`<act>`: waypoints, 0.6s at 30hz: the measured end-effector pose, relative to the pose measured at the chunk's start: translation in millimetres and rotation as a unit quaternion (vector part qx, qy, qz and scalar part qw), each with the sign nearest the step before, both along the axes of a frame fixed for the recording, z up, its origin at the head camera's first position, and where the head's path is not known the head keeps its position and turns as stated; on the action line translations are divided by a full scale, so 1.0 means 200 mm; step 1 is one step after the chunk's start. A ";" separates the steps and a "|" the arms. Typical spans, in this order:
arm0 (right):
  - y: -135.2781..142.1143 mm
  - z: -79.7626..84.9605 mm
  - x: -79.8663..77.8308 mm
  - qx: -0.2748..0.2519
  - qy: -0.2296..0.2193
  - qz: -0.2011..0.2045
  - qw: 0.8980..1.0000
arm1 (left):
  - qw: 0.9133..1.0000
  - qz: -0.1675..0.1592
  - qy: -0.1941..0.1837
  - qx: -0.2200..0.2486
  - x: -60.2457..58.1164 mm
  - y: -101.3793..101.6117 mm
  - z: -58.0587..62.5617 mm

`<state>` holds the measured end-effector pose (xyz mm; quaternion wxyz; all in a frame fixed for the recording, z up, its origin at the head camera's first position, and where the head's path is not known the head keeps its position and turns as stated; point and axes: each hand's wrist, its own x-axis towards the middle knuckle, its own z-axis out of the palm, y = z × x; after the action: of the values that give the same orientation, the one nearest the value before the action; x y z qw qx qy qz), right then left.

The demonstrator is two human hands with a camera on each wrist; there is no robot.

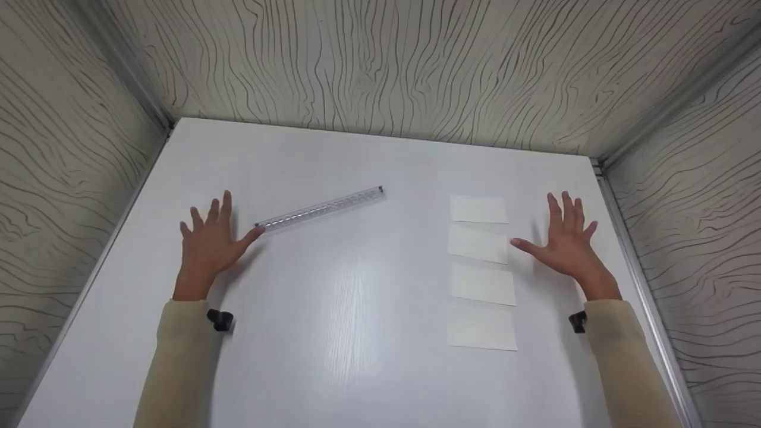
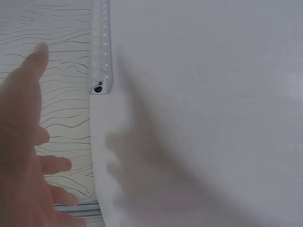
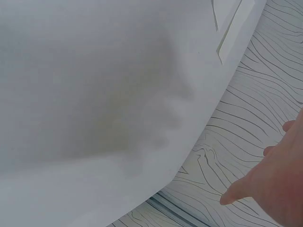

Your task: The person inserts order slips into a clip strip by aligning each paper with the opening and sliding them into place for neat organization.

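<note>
My left hand (image 1: 208,246) hovers over the left side of the white table, fingers spread. In the head view its thumb tip overlaps the near end of a long, narrow clear plastic strip (image 1: 324,208). A row of shiny bumps runs along that strip, and a small black fitting (image 2: 98,87) marks its end in the left wrist view. On the other side, my right hand (image 1: 568,246) is held with fingers apart and nothing in its grasp. Its thumb points toward a column of several cream paper slips (image 1: 483,283), lying flat and separate.
The white table (image 1: 392,380) is bordered by wood-grain-patterned walls (image 1: 380,65) at the back and both sides. Metal rails (image 1: 648,297) run along the side edges. Each wrist carries a small black camera (image 1: 222,321).
</note>
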<state>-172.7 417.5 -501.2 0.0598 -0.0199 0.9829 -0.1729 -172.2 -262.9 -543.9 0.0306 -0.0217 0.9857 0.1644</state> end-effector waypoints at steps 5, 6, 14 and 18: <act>0.00 0.01 -0.01 0.003 0.000 0.001 1.000 | 1.000 -0.005 0.015 -0.001 -0.01 0.02 0.01; 0.00 0.01 -0.01 0.003 0.000 0.000 1.000 | 1.000 -0.008 0.022 -0.002 -0.01 0.02 0.01; -0.02 0.04 -0.02 -0.015 -0.004 0.008 1.000 | 0.999 -0.024 0.040 0.016 0.00 0.03 0.00; -0.04 0.05 -0.03 -0.021 -0.011 0.015 1.000 | 0.998 -0.034 0.019 0.050 0.00 0.03 0.00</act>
<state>-178.1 408.9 -490.9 0.0731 -0.0336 0.9780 -0.1924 -171.6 -257.5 -544.3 0.0188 0.0160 0.9769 0.2123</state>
